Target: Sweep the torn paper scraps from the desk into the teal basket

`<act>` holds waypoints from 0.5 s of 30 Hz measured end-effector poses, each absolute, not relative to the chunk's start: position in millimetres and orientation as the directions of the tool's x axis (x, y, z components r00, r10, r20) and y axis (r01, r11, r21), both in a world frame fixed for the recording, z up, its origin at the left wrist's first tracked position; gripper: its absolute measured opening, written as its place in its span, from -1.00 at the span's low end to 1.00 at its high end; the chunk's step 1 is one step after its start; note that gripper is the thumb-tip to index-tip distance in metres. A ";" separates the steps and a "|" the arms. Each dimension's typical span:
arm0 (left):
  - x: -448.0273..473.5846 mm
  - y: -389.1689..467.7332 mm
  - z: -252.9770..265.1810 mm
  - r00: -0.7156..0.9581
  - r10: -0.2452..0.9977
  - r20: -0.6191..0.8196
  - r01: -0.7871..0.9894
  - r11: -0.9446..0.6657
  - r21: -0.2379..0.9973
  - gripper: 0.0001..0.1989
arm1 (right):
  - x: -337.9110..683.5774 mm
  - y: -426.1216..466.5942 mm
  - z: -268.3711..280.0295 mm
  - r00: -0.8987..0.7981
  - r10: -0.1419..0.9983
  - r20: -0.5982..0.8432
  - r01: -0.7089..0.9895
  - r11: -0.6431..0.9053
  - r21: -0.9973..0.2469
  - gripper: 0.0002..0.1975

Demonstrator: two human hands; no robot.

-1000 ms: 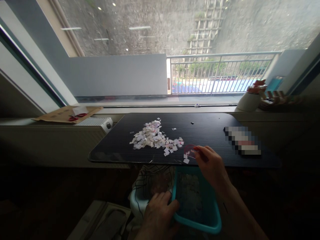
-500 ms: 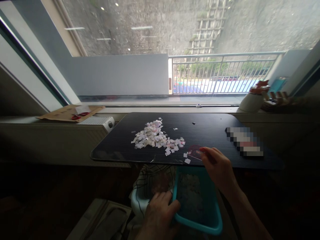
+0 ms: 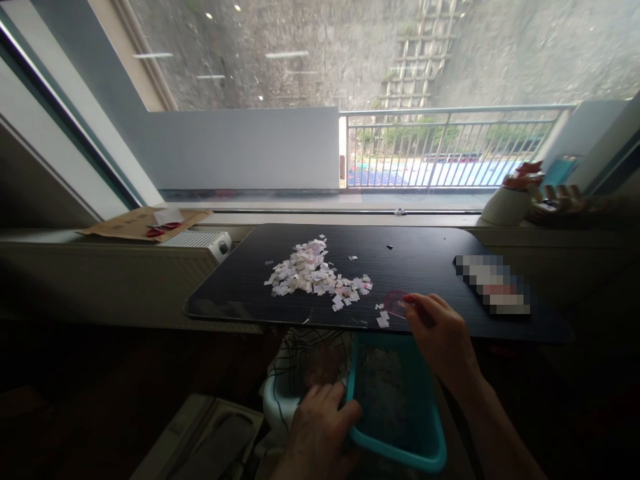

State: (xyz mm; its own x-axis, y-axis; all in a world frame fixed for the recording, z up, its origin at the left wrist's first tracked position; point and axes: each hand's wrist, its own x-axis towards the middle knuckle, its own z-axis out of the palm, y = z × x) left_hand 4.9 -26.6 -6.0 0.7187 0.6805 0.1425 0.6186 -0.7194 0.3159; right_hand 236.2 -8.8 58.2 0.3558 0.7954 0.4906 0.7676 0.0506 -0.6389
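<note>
In my right hand [image 3: 440, 333] I pinch a see-through pink protractor [image 3: 395, 301], its round edge turned away from me, low over the front edge of the black table [image 3: 410, 260]. A few loose paper squares [image 3: 383, 320] lie just left of it. Farther left spreads a heap of small white paper scraps [image 3: 303, 270]. Below the table edge, my left hand [image 3: 325, 413] grips the left rim of a teal plastic basket [image 3: 395, 455], which has many pale scraps inside. Part of the basket's far end is under the table.
Left of the basket stands a pale blue stool or bin [image 3: 273, 397] with a checked cloth [image 3: 285, 357]. A blurred-out flat object [image 3: 493, 283] rests on the table's right. On the sill are red scissors [image 3: 163, 230] on brown paper and a white pot [image 3: 505, 203].
The protractor and the loose squares beside it have shifted slightly to the right on the table. My left hand keeps its hold on the basket rim. The view has shifted a little.
</note>
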 end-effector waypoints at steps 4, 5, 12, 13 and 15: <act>4.3 -26.1 -5.9 0.722 0.678 0.137 0.619 -0.722 0.310 -0.82 | 233.7 -5.6 57.6 0.318 0.805 0.500 0.769 0.090 -0.633 -0.80; 4.2 -25.9 -6.1 0.723 0.677 0.138 0.619 -0.723 0.307 -0.82 | 233.8 -5.7 57.6 0.317 0.805 0.501 0.762 0.099 -0.640 -0.79; 3.5 -26.0 -9.2 0.729 0.665 0.162 0.609 -0.738 0.291 -0.83 | 235.1 -8.3 59.5 0.319 0.818 0.478 0.757 0.084 -0.648 -0.79; 3.6 -26.2 -8.9 0.727 0.669 0.155 0.612 -0.734 0.295 -0.82 | 234.6 -7.6 59.2 0.322 0.812 0.486 0.755 0.089 -0.650 -0.79; 4.0 -26.5 -7.5 0.724 0.675 0.145 0.616 -0.726 0.305 -0.81 | 233.0 -5.5 58.5 0.320 0.802 0.504 0.758 0.103 -0.644 -0.79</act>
